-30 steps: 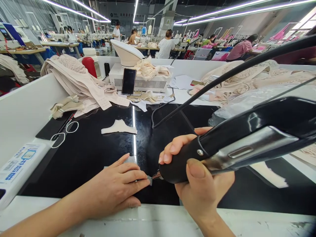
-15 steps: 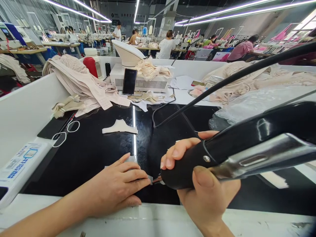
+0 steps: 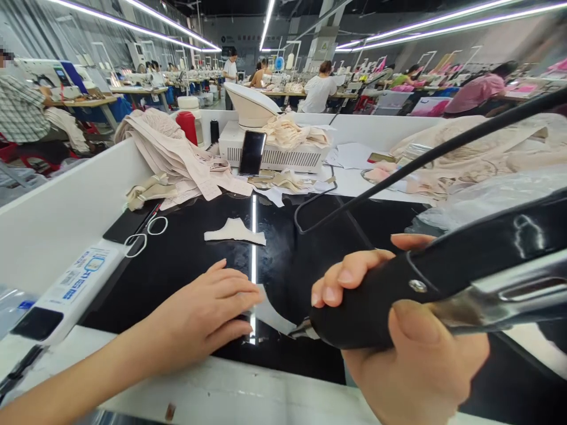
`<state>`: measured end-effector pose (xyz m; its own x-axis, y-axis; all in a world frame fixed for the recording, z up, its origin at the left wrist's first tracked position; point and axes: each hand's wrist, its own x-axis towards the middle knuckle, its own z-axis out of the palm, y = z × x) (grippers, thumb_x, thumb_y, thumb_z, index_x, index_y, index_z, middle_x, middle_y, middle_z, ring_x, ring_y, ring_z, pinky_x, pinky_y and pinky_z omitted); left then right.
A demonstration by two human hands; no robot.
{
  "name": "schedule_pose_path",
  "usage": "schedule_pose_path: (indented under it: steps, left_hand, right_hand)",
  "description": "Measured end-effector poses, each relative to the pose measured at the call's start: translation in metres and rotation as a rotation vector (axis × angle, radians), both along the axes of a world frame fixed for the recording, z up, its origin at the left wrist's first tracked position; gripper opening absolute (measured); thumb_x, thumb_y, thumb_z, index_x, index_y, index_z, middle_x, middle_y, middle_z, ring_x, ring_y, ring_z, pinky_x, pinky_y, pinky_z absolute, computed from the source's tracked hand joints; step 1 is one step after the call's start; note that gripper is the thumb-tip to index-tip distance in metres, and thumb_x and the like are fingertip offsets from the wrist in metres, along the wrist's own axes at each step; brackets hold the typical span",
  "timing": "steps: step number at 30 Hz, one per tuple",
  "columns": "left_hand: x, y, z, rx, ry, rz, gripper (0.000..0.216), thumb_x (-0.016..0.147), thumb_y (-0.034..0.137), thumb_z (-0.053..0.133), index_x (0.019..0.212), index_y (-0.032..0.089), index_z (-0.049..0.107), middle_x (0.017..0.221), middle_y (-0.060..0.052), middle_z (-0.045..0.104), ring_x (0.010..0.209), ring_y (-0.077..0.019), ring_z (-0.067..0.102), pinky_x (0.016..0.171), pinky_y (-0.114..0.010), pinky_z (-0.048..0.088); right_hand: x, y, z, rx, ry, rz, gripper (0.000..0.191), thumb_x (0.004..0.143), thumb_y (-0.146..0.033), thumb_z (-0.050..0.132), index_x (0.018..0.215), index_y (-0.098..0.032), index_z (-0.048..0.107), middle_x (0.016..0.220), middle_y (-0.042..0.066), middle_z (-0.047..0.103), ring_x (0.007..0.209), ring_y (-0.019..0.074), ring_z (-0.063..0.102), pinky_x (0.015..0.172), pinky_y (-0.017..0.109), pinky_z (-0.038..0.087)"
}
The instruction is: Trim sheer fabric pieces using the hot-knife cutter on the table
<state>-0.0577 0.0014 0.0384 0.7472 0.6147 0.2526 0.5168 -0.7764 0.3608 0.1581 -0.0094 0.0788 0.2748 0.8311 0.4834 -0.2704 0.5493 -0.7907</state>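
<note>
My left hand (image 3: 201,310) is held low over the black work surface (image 3: 177,283), fingers stretched out. Its fingertips reach the left part of a thin, pale curved piece (image 3: 272,316), which they partly hide. Wrapped in my right hand (image 3: 420,354) is a thick black hand-held tool (image 3: 376,301) with a long metal lever. The tool's narrow metal tip (image 3: 303,330) meets the right end of the curved piece, though I cannot tell whether it presses on it. Farther back lies a white shaped piece (image 3: 234,231), untouched by either hand.
A black cable (image 3: 398,171) crosses the right side. Scissors (image 3: 146,236) lie left, near a white box (image 3: 84,277). Behind stand a phone (image 3: 252,152), a vented machine (image 3: 295,159), a red thread cone (image 3: 186,128) and beige fabric (image 3: 177,153). Several people work beyond.
The view has swung left, so things appear farther right. My left hand has drawn back from the tool tip, uncovering more of the curved piece; my right hand still grips the tool.
</note>
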Motion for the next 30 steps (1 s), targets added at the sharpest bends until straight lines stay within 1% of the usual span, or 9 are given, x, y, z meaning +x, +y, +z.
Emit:
schedule_pose_path:
  steps: [3, 6, 11, 15, 19, 23, 25, 27, 30]
  left_hand:
    - [-0.016, -0.004, 0.006, -0.047, 0.022, 0.147, 0.034, 0.101, 0.028, 0.057, 0.134, 0.021, 0.058, 0.125, -0.006, 0.065, 0.119, -0.0198, 0.061, 0.122, -0.051, 0.031]
    - [-0.024, -0.015, 0.005, -0.088, 0.011, 0.244, 0.032, 0.098, 0.029, 0.063, 0.128, 0.022, 0.062, 0.123, -0.006, 0.064, 0.117, -0.0214, 0.060, 0.121, -0.052, 0.032]
    - [-0.013, -0.033, 0.003, -0.149, -0.077, 0.280, 0.022, 0.093, 0.026, 0.070, 0.114, 0.021, 0.067, 0.122, -0.005, 0.063, 0.117, -0.0215, 0.058, 0.119, -0.049, 0.036]
    - [0.001, -0.039, 0.005, -0.174, -0.132, 0.298, 0.007, 0.096, 0.021, 0.064, 0.101, 0.021, 0.068, 0.117, -0.004, 0.064, 0.112, -0.0191, 0.060, 0.120, -0.050, 0.033]
    - [0.004, -0.042, 0.007, -0.162, -0.146, 0.320, 0.009, 0.098, 0.017, 0.059, 0.102, 0.021, 0.066, 0.117, -0.003, 0.066, 0.110, -0.0178, 0.062, 0.121, -0.051, 0.032]
    - [0.003, -0.051, 0.013, -0.101, -0.154, 0.357, 0.014, 0.100, 0.018, 0.054, 0.110, 0.021, 0.064, 0.121, -0.005, 0.066, 0.113, -0.0184, 0.063, 0.118, -0.048, 0.039]
    - [0.000, -0.053, 0.014, -0.026, -0.130, 0.335, 0.019, 0.102, 0.017, 0.051, 0.115, 0.021, 0.063, 0.120, -0.005, 0.066, 0.112, -0.0179, 0.063, 0.117, -0.049, 0.040]
    - [-0.005, -0.051, 0.009, 0.068, -0.083, 0.276, 0.021, 0.103, 0.018, 0.049, 0.118, 0.022, 0.063, 0.117, -0.005, 0.066, 0.109, -0.0176, 0.065, 0.117, -0.052, 0.040]
    - [-0.016, -0.040, -0.006, 0.162, -0.021, 0.216, 0.022, 0.103, 0.021, 0.050, 0.120, 0.022, 0.063, 0.112, -0.006, 0.067, 0.104, -0.0181, 0.066, 0.115, -0.054, 0.042]
  right_hand:
    - [-0.008, 0.001, 0.005, -0.006, 0.016, 0.059, 0.039, 0.079, -0.040, 0.081, 0.109, -0.026, 0.059, 0.073, -0.004, 0.066, 0.053, 0.0170, 0.060, 0.047, 0.032, 0.052]
    - [-0.016, 0.002, 0.009, 0.010, 0.019, 0.118, 0.037, 0.082, -0.037, 0.080, 0.110, -0.027, 0.059, 0.075, -0.004, 0.066, 0.054, 0.0168, 0.061, 0.049, 0.033, 0.052]
    - [-0.029, 0.000, 0.018, 0.027, 0.031, 0.167, 0.036, 0.082, -0.037, 0.079, 0.110, -0.027, 0.058, 0.076, -0.004, 0.064, 0.055, 0.0158, 0.061, 0.051, 0.032, 0.052]
    - [-0.034, -0.002, 0.022, 0.034, 0.044, 0.177, 0.036, 0.082, -0.035, 0.079, 0.110, -0.027, 0.057, 0.077, -0.004, 0.064, 0.054, 0.0157, 0.061, 0.051, 0.033, 0.053]
    - [-0.036, -0.002, 0.022, 0.037, 0.034, 0.175, 0.037, 0.083, -0.035, 0.078, 0.110, -0.027, 0.057, 0.077, -0.003, 0.065, 0.055, 0.0163, 0.061, 0.052, 0.034, 0.053]
    - [-0.033, -0.004, 0.024, 0.038, 0.037, 0.184, 0.036, 0.083, -0.033, 0.078, 0.112, -0.027, 0.057, 0.078, -0.003, 0.065, 0.056, 0.0166, 0.061, 0.053, 0.034, 0.053]
    - [-0.033, -0.004, 0.023, 0.033, 0.024, 0.179, 0.035, 0.084, -0.033, 0.077, 0.112, -0.027, 0.057, 0.079, -0.003, 0.065, 0.057, 0.0168, 0.061, 0.054, 0.035, 0.052]
    - [-0.034, -0.001, 0.019, 0.021, 0.005, 0.157, 0.035, 0.084, -0.035, 0.077, 0.112, -0.028, 0.058, 0.079, -0.003, 0.065, 0.057, 0.0171, 0.060, 0.055, 0.035, 0.051]
    - [-0.039, 0.010, 0.009, -0.003, -0.009, 0.092, 0.038, 0.080, -0.038, 0.081, 0.109, -0.029, 0.059, 0.076, -0.004, 0.064, 0.058, 0.0177, 0.059, 0.054, 0.036, 0.051]
